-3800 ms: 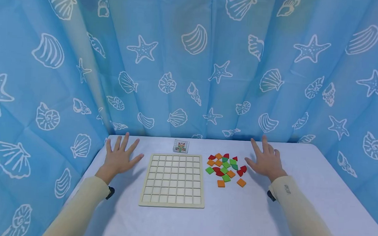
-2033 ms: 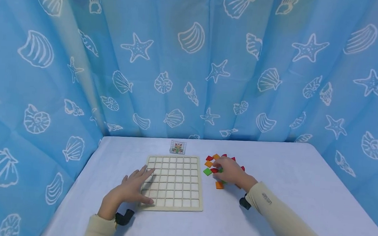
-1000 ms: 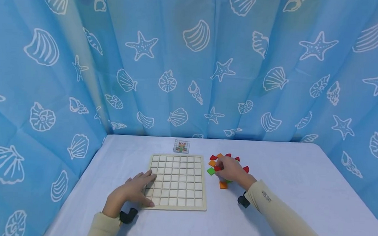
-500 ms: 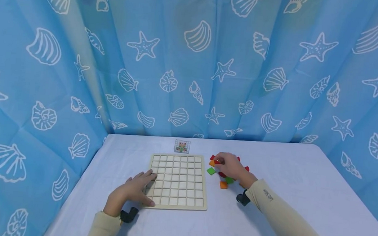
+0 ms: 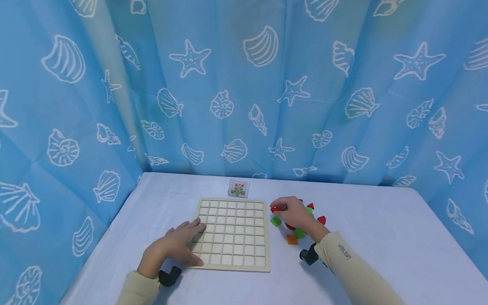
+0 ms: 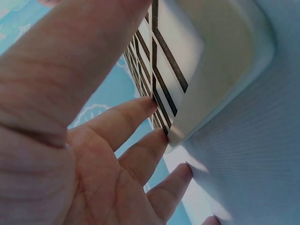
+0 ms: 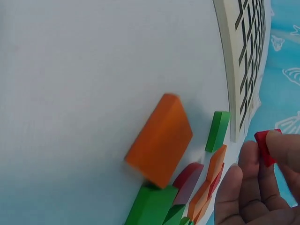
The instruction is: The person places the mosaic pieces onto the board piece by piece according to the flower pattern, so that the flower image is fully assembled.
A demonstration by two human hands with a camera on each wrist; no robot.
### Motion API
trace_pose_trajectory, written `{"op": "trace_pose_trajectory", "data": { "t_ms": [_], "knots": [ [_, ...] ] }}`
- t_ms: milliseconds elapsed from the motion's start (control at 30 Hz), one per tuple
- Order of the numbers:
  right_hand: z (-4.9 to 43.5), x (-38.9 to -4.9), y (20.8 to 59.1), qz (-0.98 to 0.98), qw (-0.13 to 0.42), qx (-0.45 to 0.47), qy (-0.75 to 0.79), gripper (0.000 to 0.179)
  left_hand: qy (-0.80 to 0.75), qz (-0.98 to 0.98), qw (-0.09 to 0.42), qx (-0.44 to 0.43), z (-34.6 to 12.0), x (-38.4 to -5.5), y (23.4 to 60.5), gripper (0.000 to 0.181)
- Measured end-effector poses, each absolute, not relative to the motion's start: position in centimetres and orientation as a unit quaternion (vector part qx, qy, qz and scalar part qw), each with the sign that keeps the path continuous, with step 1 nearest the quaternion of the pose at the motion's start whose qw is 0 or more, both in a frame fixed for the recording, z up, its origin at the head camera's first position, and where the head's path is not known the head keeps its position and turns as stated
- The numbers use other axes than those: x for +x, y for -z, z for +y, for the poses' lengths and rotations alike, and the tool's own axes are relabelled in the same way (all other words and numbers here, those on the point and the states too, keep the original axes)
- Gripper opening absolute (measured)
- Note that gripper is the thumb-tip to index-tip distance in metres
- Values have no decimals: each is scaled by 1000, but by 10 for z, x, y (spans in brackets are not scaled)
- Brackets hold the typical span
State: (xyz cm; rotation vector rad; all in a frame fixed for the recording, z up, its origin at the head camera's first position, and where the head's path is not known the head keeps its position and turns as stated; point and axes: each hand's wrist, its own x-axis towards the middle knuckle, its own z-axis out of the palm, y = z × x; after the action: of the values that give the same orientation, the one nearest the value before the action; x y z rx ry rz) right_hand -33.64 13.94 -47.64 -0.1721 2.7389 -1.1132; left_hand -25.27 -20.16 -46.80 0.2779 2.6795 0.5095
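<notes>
My left hand point(image 5: 173, 244) lies at the left edge of a pale wooden grid board point(image 5: 267, 261), thumb at its near side and fingers spread over its rim. In the left wrist view, two fingertips touch the board's frame point(image 6: 225, 61). My right hand point(image 5: 296, 215) pinches a small red tile point(image 7: 265, 148) between thumb and fingers, just beyond the board's right edge. Below and around that hand lie loose tiles: a green square point(image 5: 275, 221), an orange square point(image 5: 292, 240) and a red curved one point(image 5: 321, 220). The hand hides several others in the head view.
Behind the board stands a small card point(image 5: 239, 188) with a colourful gridded picture. Everything is on a white-covered table point(image 5: 227, 293). A blue shell-patterned curtain point(image 5: 232, 77) hangs along the back and sides.
Both hands began raised and spread apart. My left came down onto the board's left edge and stays there. My right reached into the tiles, took the red tile and shifted left towards the board.
</notes>
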Motion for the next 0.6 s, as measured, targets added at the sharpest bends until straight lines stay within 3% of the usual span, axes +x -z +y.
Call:
{"op": "trace_pose_trajectory", "data": {
  "t_ms": [267,467,600],
  "knots": [
    [133,-338,480,916,81,-71,386,16,-181,958,199,95,-202,-254,472,105],
    [128,-340,482,910,78,-79,400,29,-186,957,200,100,-203,-254,472,104],
    [124,-341,482,903,81,-78,414,26,-183,958,198,98,-203,-255,472,105]
  ]
}}
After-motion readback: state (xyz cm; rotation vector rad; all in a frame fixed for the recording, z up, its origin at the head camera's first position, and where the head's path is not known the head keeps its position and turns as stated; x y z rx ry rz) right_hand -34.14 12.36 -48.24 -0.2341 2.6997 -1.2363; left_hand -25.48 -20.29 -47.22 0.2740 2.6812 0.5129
